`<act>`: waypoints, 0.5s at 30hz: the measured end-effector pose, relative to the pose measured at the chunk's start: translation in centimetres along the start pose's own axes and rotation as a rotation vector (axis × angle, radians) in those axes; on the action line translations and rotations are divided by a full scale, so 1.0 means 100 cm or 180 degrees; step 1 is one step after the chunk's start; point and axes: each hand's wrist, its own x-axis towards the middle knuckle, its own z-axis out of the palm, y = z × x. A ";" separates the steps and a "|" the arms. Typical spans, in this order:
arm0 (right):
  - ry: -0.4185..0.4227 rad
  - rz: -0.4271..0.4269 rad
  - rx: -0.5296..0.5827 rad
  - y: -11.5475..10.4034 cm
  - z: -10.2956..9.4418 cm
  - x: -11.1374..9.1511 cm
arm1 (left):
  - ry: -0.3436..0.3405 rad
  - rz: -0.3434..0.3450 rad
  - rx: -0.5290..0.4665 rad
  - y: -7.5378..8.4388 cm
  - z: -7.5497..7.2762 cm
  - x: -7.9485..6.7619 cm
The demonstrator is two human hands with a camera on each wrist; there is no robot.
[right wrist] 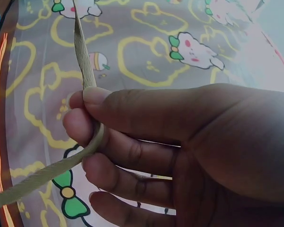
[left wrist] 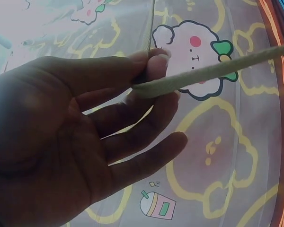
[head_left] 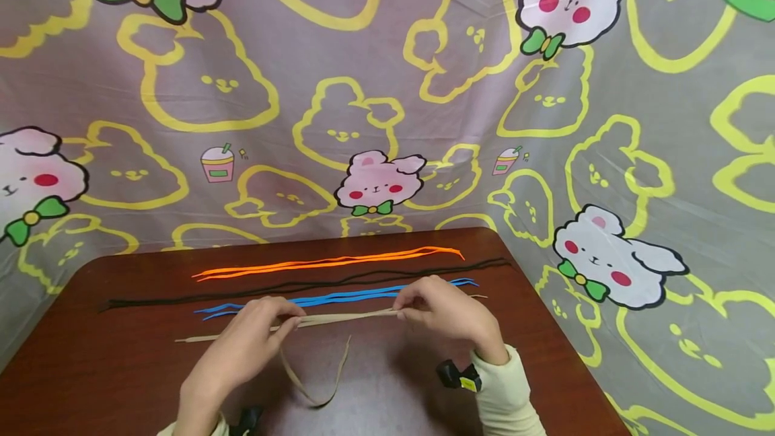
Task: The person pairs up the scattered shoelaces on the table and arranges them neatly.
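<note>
In the head view a flat beige shoelace (head_left: 348, 318) runs between my two hands, just in front of the blue laces. My left hand (head_left: 242, 338) pinches it between thumb and forefinger, the other fingers loosely bent. Farther right, my right hand (head_left: 451, 311) pinches it between thumb and fingertips. A slack length hangs below my left hand and curves toward me. Beige ends also lie beyond each hand; whether all this is one lace or two I cannot tell. Both wrist views show the lace (left wrist: 203, 73) bent over the fingers.
Behind the hands lie a pair of blue laces (head_left: 329, 300), a long black lace (head_left: 327, 284) and orange laces (head_left: 327, 263), roughly parallel. They rest on a dark brown table (head_left: 91, 355). A cartoon-printed cloth (head_left: 290, 86) hangs along the table's back and sides.
</note>
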 end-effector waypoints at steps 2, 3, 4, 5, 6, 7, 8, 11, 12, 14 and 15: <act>0.0025 0.0029 0.0065 0.001 -0.002 -0.002 | 0.0044 -0.0011 0.0005 0.000 -0.001 0.000; 0.0044 0.0051 0.0083 0.001 -0.003 -0.003 | 0.0076 -0.0012 0.0014 -0.001 -0.001 0.000; 0.0062 0.0074 0.0095 0.002 -0.004 -0.003 | 0.0114 -0.0014 0.0028 -0.001 -0.001 0.000; 0.0081 0.0103 0.0109 0.002 -0.005 -0.004 | 0.0162 -0.0011 0.0057 -0.001 -0.001 0.000; 0.0101 0.0130 0.0113 0.003 -0.006 -0.005 | 0.0203 -0.0011 0.0075 -0.001 -0.001 0.000; 0.0123 0.0156 0.0119 0.004 -0.007 -0.006 | 0.0247 0.0004 0.0098 -0.002 -0.002 0.000; 0.0149 0.0174 0.0115 0.004 -0.008 -0.007 | 0.0296 0.0026 0.0115 -0.002 -0.002 0.001; 0.0210 0.0241 0.0079 0.007 -0.011 -0.010 | 0.0416 0.0079 0.0139 -0.003 -0.002 0.001; 0.0223 0.0267 0.0082 0.007 -0.013 -0.011 | 0.0453 0.0092 0.0136 -0.004 -0.003 0.001; 0.0251 0.0294 0.0096 0.009 -0.015 -0.013 | 0.0509 0.0112 0.0116 -0.005 -0.004 0.001; 0.0259 0.0322 0.0115 0.009 -0.016 -0.014 | 0.0533 0.0126 0.0115 -0.005 -0.005 0.001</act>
